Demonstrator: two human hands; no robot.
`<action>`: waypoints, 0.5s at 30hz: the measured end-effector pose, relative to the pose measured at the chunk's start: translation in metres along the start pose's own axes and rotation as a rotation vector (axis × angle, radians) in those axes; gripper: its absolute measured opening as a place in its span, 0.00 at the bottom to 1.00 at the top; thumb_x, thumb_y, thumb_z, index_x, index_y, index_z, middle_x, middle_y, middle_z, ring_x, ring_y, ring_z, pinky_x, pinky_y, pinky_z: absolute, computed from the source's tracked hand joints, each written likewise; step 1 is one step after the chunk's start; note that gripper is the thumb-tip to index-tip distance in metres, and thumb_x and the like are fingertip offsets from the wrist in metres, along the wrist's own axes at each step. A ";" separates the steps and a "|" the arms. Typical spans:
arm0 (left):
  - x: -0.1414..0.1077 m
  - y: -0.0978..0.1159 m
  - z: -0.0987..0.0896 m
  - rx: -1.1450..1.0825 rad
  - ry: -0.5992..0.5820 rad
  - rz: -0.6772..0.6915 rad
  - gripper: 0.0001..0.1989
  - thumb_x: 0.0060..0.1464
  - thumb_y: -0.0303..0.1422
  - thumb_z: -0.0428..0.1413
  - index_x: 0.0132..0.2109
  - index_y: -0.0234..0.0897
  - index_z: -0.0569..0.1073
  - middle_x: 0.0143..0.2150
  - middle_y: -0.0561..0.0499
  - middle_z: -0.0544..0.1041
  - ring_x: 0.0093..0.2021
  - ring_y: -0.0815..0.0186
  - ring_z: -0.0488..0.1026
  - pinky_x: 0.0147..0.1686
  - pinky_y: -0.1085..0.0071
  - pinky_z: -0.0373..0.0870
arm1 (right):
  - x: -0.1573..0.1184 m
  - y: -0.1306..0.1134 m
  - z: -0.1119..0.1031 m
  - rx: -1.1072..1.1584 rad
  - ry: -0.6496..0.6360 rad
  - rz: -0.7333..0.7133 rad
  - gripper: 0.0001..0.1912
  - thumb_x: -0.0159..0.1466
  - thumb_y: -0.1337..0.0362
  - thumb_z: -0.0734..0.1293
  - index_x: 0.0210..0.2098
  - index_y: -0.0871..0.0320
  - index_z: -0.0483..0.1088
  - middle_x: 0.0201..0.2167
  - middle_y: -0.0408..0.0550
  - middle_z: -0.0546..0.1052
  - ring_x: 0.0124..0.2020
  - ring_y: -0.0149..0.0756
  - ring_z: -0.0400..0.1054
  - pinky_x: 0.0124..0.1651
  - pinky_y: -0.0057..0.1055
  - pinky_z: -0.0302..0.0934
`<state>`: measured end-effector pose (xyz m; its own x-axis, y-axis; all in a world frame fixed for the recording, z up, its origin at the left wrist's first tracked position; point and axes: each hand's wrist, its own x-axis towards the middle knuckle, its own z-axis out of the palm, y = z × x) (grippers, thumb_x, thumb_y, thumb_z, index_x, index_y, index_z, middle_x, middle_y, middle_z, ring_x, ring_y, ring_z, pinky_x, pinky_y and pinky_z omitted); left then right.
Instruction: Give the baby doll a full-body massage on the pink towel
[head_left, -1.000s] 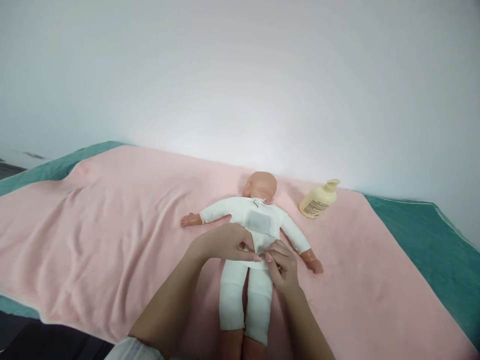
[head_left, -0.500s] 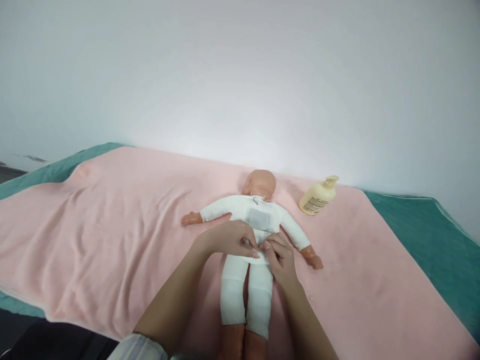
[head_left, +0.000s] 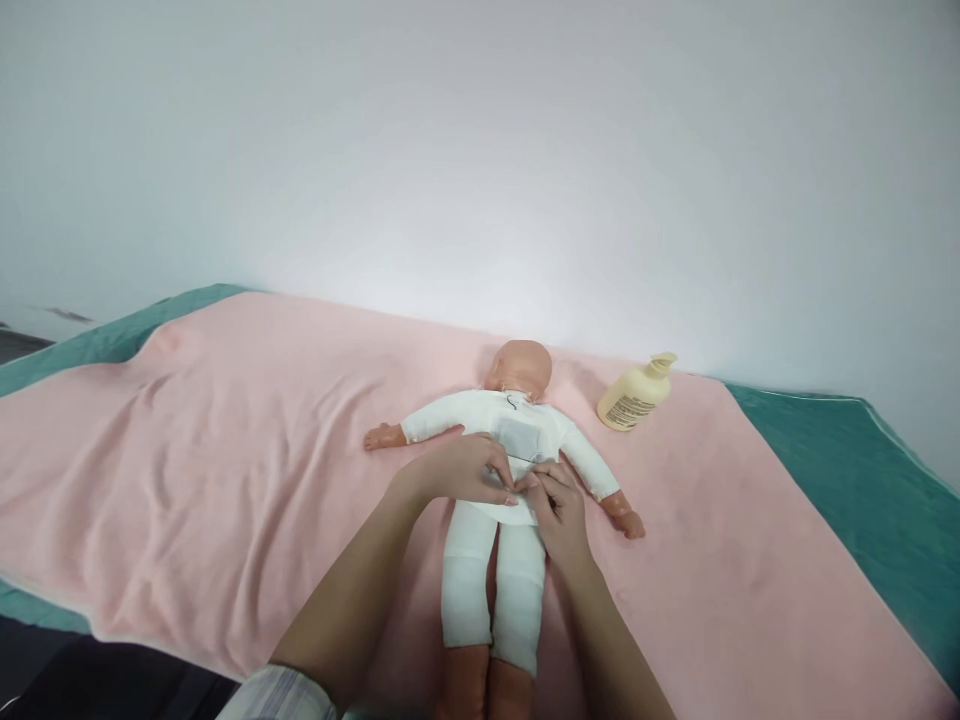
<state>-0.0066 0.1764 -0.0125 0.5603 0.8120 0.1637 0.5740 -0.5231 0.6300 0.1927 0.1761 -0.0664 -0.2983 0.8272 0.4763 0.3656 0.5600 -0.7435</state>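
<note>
A baby doll [head_left: 471, 572] with a white cloth body lies stretched out, head away from me, both arms spread. On its torso is a grey rectangular panel [head_left: 519, 438], with a dark thread [head_left: 512, 402] near the neck. Both my hands are over the lower torso, just below the panel. My left hand [head_left: 472, 470] comes from the left, thumb and fingertips drawn together in a pinch. Close against it, my right hand [head_left: 556, 505] has its fingers curled and pinched. Whatever lies between the fingertips is too small or hidden to make out.
A pale yellow pump bottle [head_left: 636, 395] stands right of the doll's head. Under everything lies a pink blanket [head_left: 720, 560], wrinkled at the left, over a green cover [head_left: 847, 460]. A white wall [head_left: 480, 170] rises behind.
Both hands have shifted slightly up the doll's torso, closer to the grey panel, fingertips still together. The doll and the bottle have stayed in place.
</note>
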 end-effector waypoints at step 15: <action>0.003 -0.005 0.005 0.031 0.136 0.019 0.06 0.54 0.40 0.58 0.34 0.48 0.79 0.33 0.53 0.79 0.39 0.60 0.75 0.47 0.63 0.70 | 0.002 0.006 0.003 -0.039 0.069 0.029 0.14 0.66 0.64 0.59 0.29 0.53 0.75 0.33 0.46 0.73 0.40 0.40 0.67 0.56 0.44 0.55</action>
<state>-0.0049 0.1802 -0.0189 0.4866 0.8282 0.2780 0.5833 -0.5449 0.6024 0.1919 0.1808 -0.0714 -0.2255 0.8439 0.4869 0.4081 0.5356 -0.7393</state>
